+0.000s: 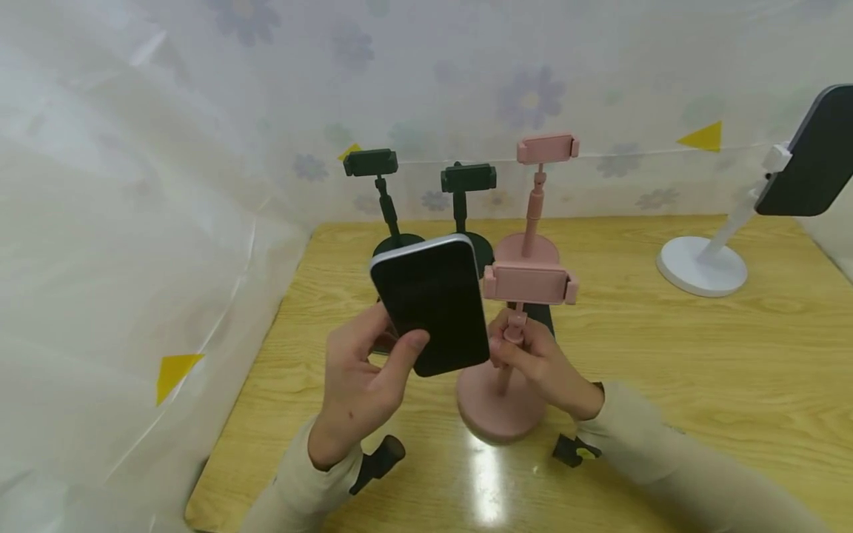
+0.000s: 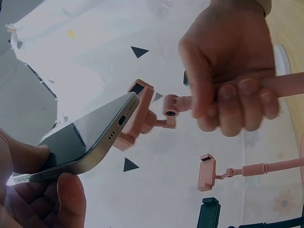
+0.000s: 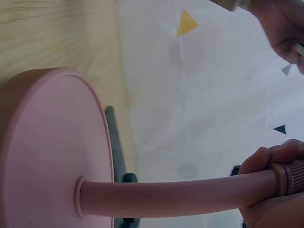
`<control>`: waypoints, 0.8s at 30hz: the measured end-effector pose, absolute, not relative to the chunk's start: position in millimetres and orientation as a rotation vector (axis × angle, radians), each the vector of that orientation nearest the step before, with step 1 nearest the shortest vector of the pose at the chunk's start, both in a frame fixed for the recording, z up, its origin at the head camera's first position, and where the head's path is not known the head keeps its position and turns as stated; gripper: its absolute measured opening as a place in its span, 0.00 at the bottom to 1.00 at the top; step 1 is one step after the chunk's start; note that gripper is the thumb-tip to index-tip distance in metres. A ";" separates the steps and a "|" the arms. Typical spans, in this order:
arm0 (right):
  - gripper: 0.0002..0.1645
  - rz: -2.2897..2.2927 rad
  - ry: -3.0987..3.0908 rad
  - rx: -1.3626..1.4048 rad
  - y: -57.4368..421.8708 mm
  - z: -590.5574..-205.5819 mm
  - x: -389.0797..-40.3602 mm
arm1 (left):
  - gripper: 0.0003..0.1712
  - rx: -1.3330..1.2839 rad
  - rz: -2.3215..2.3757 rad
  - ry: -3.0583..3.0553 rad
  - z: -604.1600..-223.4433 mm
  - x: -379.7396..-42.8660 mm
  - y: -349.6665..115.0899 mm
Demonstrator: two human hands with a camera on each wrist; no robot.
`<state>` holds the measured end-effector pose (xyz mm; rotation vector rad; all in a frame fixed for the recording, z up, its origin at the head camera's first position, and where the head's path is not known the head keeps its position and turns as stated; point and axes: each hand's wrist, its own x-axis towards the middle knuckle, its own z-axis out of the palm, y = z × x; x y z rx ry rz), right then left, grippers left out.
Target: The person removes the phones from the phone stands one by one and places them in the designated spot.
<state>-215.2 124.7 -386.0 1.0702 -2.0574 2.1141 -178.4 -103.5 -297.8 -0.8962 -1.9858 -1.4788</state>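
My left hand [image 1: 360, 389] holds a smartphone [image 1: 440, 307], thumb on its dark screen and fingers behind it. In the left wrist view, the phone's bottom edge [image 2: 118, 126] with its charging port faces the pink clamp. The pink phone stand [image 1: 500, 411] is in front of me, and my right hand [image 1: 549, 366] grips its pole just below the joint. Its clamp [image 1: 531, 284] is just right of the phone in the head view and holds nothing. The right wrist view shows the round base [image 3: 52, 142] and the pole [image 3: 180, 197] running into my fingers.
Behind are two dark green phone stands [image 1: 370, 163] [image 1: 469, 178] and a second pink stand [image 1: 535, 203]. A white stand [image 1: 700, 266] bearing a phone [image 1: 809, 159] is at the right. A patterned sheet [image 1: 453, 81] borders the table's back and left.
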 end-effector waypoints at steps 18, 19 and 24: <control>0.16 2.331 -1.575 0.600 213.9 -332.6 -261.5 | 0.13 -0.865 -1.589 -2.106 -299.0 -179.4 -102.4; 0.17 2.328 -1.567 0.538 218.1 -331.4 -265.2 | 0.12 -0.862 -1.589 -2.113 -299.4 -179.4 -101.8; 0.22 2.298 -1.581 0.339 235.3 -329.2 -285.8 | 0.12 -0.857 -1.588 -2.121 -300.9 -179.2 -99.8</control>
